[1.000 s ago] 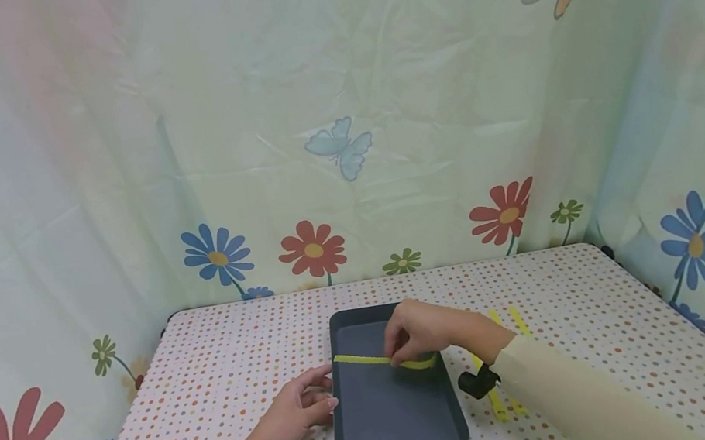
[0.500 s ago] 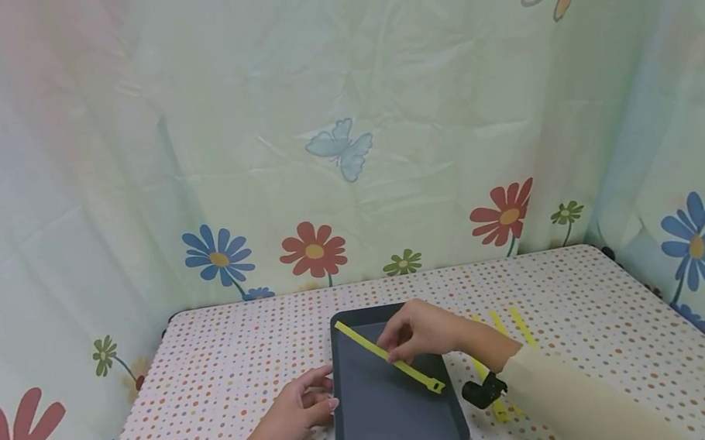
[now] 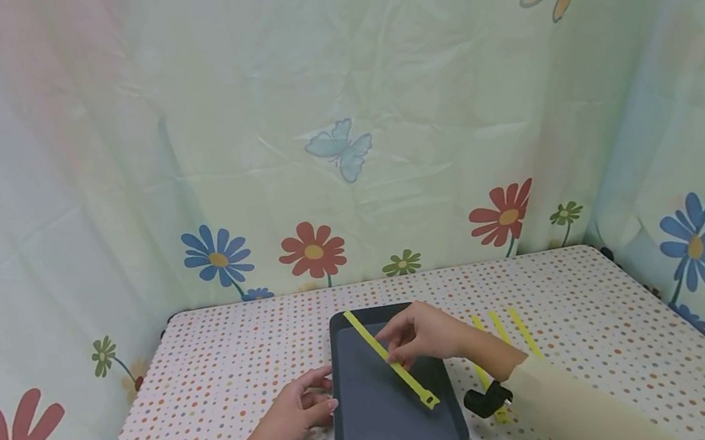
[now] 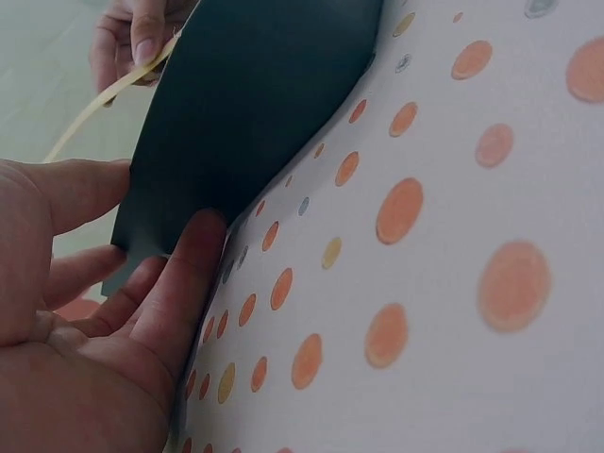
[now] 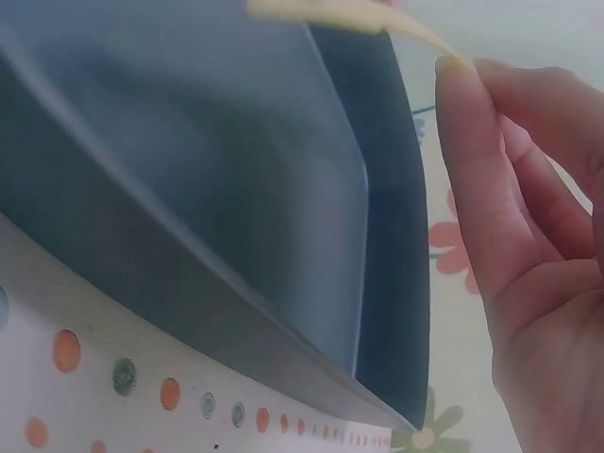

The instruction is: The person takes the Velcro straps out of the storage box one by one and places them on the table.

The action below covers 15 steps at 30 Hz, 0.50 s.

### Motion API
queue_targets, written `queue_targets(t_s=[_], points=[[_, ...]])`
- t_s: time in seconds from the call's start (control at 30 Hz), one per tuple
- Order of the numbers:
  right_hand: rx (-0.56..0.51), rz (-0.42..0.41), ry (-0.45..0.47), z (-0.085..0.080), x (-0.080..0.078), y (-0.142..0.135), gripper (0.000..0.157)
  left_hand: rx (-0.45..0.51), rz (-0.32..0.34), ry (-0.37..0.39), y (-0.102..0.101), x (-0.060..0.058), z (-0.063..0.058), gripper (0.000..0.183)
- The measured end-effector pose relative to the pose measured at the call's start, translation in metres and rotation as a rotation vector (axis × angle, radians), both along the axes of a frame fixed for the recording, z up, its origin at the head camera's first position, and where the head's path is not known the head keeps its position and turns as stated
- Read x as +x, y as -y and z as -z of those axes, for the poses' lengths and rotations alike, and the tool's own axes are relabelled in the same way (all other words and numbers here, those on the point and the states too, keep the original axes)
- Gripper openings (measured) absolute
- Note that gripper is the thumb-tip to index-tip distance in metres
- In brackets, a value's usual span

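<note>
A dark grey rectangular tray (image 3: 391, 437) sits on the dotted tabletop. My right hand (image 3: 424, 335) pinches a yellow cable tie (image 3: 410, 378) near its middle, between thumb and fingertips, above the tray. The tie slants from the tray's far left corner down to its slotted head (image 3: 430, 400) on the near right. In the right wrist view the tie (image 5: 321, 11) bends away from the pinching fingertips (image 5: 458, 71). My left hand (image 3: 296, 412) rests at the tray's left side. In the left wrist view its loosely bent fingers (image 4: 189, 274) touch the tray's outer wall (image 4: 245, 104).
Several more yellow cable ties (image 3: 522, 328) lie side by side on the table right of the tray, partly hidden by my right forearm. The dotted tabletop (image 3: 237, 366) extends left of the tray. A flowered curtain (image 3: 248, 191) hangs behind it.
The cable tie has turned in my right hand from lying crosswise to slanting away from me, its slotted head now nearer. The left hand and tray have stayed put.
</note>
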State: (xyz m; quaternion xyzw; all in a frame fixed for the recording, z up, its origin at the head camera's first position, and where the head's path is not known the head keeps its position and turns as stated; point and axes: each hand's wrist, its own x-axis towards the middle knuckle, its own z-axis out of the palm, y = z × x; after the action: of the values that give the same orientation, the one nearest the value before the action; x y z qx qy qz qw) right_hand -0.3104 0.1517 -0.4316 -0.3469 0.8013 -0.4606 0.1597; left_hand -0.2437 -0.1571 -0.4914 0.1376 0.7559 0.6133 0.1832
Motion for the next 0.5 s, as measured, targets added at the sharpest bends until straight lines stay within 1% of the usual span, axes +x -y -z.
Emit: queue_targets(t_s=[0.2, 0.33, 0.5], points=[[-0.057, 0.037, 0.062, 0.002, 0.005, -0.004, 0.04, 0.006, -0.003, 0.002, 0.0, 0.001, -0.002, 0.062], [-0.099, 0.065, 0.088, 0.004, 0.009, -0.006, 0.042, 0.008, -0.004, 0.007, -0.001, 0.001, -0.002, 0.062], [-0.126, 0.093, 0.115, 0.007, 0.012, -0.011, 0.045, 0.003, -0.007, 0.004, -0.001, 0.001, -0.002, 0.063]])
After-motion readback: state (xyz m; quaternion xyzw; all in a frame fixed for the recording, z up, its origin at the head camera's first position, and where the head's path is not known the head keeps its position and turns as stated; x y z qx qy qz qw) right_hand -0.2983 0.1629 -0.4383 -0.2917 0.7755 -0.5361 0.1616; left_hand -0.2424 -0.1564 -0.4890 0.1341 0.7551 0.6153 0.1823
